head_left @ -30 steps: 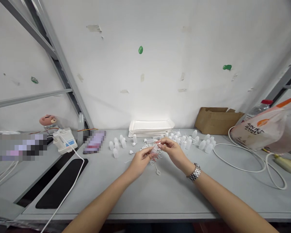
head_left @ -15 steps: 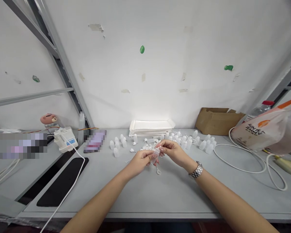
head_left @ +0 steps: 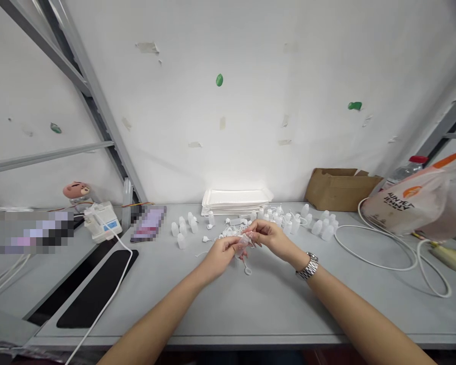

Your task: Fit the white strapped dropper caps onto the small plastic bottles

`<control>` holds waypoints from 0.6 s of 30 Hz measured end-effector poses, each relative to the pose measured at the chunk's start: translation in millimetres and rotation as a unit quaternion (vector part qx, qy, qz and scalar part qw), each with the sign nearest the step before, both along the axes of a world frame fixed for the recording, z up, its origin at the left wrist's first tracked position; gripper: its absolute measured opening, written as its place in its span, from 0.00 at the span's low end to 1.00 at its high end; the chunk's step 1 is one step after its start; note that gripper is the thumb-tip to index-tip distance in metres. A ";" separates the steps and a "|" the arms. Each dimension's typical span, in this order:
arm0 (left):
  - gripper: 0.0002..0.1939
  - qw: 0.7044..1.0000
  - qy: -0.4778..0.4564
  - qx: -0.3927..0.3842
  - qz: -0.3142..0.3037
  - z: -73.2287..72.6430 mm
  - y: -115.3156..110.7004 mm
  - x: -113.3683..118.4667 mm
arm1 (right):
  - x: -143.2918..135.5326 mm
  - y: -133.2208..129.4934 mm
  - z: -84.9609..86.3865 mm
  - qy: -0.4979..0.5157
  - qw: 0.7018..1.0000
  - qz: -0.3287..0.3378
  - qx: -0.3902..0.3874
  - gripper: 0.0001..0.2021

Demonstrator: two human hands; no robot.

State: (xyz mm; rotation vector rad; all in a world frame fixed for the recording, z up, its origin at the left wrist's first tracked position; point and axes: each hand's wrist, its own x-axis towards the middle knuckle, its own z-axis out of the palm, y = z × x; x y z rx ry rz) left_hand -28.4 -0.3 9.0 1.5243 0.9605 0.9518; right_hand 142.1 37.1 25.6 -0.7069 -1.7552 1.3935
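My left hand (head_left: 221,253) is closed round a small translucent plastic bottle (head_left: 243,241), held tilted above the table. The fingers of my right hand (head_left: 269,238) are pinched at the bottle's top end; they partly hide what sits there. A white strap with a ring end (head_left: 248,271) shows just below my hands. Behind them lies a pile of white caps with straps (head_left: 230,230). Several uncapped bottles (head_left: 181,241) stand to the left of my hands. More bottles, some with caps (head_left: 295,223), are grouped to the right.
White stacked trays (head_left: 235,202) rest against the wall. A cardboard box (head_left: 340,190), a plastic bag (head_left: 406,203) and a coiled white cable (head_left: 376,267) are on the right. On the left are a phone (head_left: 149,224), a black mat (head_left: 99,289) and a white power adapter (head_left: 102,221).
Both hands stay together at the bottle, with only a slight shift of the fingers at its top. The whole view has moved a little.
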 end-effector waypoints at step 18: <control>0.14 0.998 -0.023 -0.054 0.007 -2.5 -1.9 5.4 | -2.1 -2.0 -5.0 -0.090 0.994 -0.039 0.041 0.12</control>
